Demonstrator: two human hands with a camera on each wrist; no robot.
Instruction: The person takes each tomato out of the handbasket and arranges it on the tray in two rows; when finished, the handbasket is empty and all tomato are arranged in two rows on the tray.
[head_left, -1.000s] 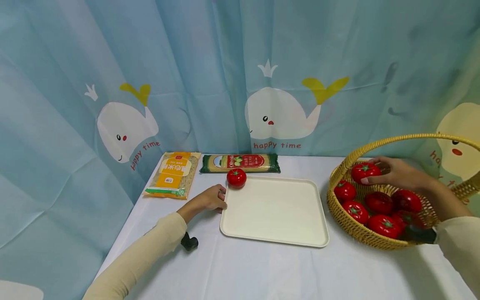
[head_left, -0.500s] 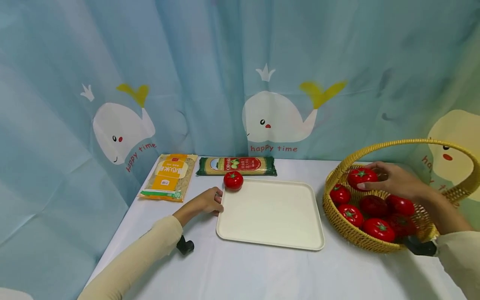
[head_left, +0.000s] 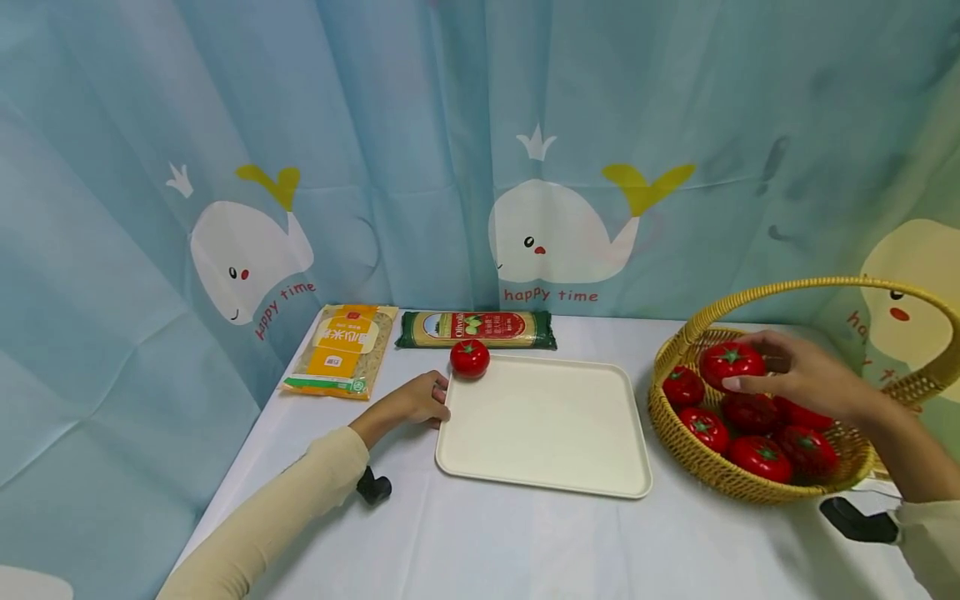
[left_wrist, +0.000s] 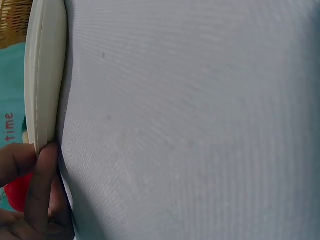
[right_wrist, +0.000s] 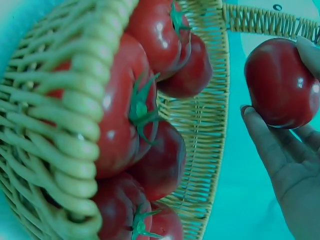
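My right hand (head_left: 806, 377) grips a red tomato (head_left: 731, 364) with a green top, just above the wicker basket (head_left: 678, 437). In the right wrist view, thumb and fingers hold that tomato (right_wrist: 280, 82) from opposite sides, apart from the basket's rim. Several more tomatoes (head_left: 760, 458) lie inside the basket. At the left edge of the cream tray (head_left: 547, 429), my left hand (head_left: 416, 400) pinches the rim, as the left wrist view shows with the tray edge (left_wrist: 45, 75) between thumb and fingers. One tomato (head_left: 469, 358) sits in the tray's back left corner.
Behind the tray lies a green-ended pasta packet (head_left: 476, 329). An orange and clear food packet (head_left: 341, 350) is at the table's back left. The basket's tall handle (head_left: 810, 283) arches over the right arm. A blue curtain (head_left: 420, 167) closes off the back.
The right wrist has shifted slightly toward the front right, its black camera now clear of the basket, while the tomato stays in that hand. The left hand keeps its hold on the tray.
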